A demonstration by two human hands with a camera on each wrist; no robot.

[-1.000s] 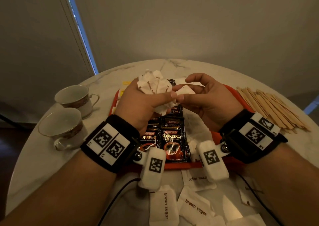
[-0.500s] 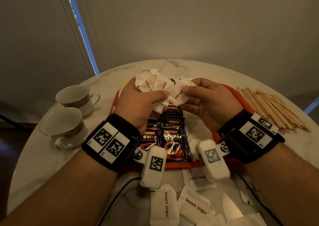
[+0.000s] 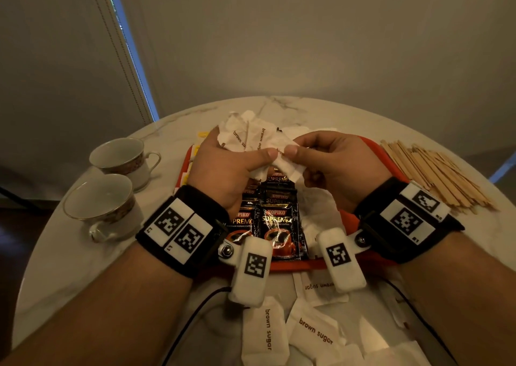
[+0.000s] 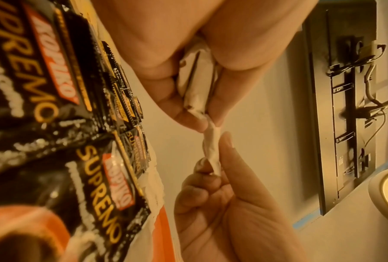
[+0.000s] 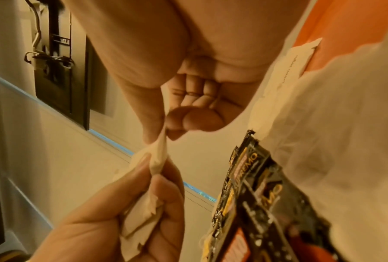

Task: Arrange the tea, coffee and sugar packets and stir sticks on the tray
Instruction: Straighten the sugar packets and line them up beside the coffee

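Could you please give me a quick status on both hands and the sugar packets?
Left hand grips a bunch of sugar packets. Right hand pinches one packet from it, above the orange tray. Stir sticks untouched; nothing obstructing.

I read "KOPIKO SUPREMO" on the black coffee packets (image 3: 279, 223) on the tray. "brown sugar" is printed on the white sugar packets (image 3: 264, 332) on the table and those held up (image 3: 245, 139).

White brown-sugar packets (image 3: 245, 139) bunched above the orange tray (image 3: 371, 153) bearing black coffee sachets (image 3: 279, 226).
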